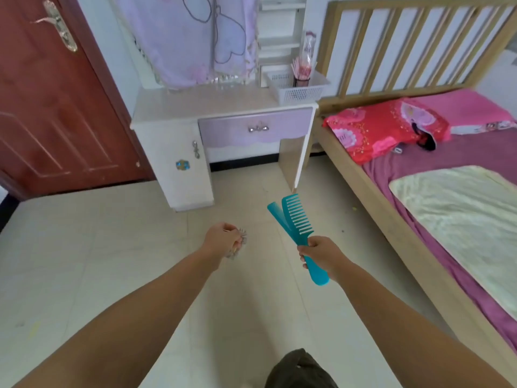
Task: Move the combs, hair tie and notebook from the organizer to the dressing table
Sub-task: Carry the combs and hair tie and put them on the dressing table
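Observation:
My right hand [319,254] is closed around the handles of two teal combs [296,222], whose teeth point up and to the right. My left hand [223,238] grips a small pale frilly hair tie [240,242], mostly hidden by the fingers. Both hands are held out over the floor, well short of the white dressing table [201,103] with its purple drawer [256,127]. A white slotted organizer basket [300,91] stands on the table's right end. No notebook shows.
A dark cup of pink sticks [302,75] stands in the basket. A wooden bed [405,169] with a red pillow [386,127] fills the right side. A red-brown door [50,107] is at left, and a covered mirror [190,37] rises behind the table.

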Demonstrator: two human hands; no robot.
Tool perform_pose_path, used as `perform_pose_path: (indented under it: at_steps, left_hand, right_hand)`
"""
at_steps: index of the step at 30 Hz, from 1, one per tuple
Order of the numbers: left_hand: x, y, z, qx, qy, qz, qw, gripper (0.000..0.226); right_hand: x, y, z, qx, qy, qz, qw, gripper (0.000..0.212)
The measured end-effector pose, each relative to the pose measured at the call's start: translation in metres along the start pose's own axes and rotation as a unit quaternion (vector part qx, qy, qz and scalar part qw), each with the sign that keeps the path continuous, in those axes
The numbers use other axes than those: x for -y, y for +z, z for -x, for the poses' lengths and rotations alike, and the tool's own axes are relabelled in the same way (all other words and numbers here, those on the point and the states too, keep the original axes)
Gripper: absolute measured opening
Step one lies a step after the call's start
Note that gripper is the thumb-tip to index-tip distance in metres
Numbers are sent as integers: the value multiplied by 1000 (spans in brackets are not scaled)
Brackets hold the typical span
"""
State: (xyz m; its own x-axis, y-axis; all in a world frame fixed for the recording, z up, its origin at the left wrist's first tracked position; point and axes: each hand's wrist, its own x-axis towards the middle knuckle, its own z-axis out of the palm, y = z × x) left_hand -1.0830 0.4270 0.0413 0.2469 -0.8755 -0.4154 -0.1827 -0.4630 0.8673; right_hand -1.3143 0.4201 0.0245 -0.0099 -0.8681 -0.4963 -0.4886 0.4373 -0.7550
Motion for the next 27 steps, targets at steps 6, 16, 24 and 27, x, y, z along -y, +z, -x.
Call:
perform_pose_path:
  at_steps: [6, 16, 24, 27]
  left_hand:
    - [-74, 23, -165, -14, 14, -12, 1000, 12]
    - [-205, 22, -402, -60, 8, 13, 998, 12]
    - [-262, -2, -599, -47, -3, 20, 999, 10]
    - [-287, -8, -663, -30, -25, 47, 998, 10]
  right_hand:
    - [82, -29, -166, 4, -9, 17, 1000, 8]
    - [244, -71, -414, 50, -44, 0, 998, 15]
    - [334, -30, -594, -2, -39, -26, 999, 4]
    - [368, -18, -647, -51, -26, -5, 998, 9]
